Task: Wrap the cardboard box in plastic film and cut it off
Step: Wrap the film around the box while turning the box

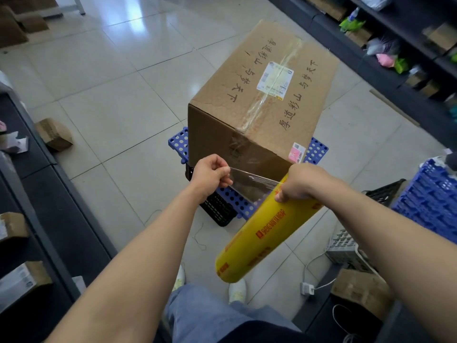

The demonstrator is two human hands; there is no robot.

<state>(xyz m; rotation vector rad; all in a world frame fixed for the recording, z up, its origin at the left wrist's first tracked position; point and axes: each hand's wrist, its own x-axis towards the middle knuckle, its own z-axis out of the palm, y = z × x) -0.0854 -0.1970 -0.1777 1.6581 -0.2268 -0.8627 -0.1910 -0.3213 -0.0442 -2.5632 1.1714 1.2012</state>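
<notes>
cardboard box sits upper centre on a blue pallet. your left hand pinches the film edge; your right hand grips the yellow roll.

One head-worn camera, looking steeply down from standing height.
The wide-angle lens sits on the person's head and faces forward and down. Both forearms run up from the bottom corners to the left hand and right hand at mid-frame, close to the lens, with the plastic film between them and the yellow roll slanting toward bottom centre. The cardboard box fills the upper centre, a little farther off; jeans and shoes lie at the bottom edge; floor tiles bend away at upper left.
</notes>
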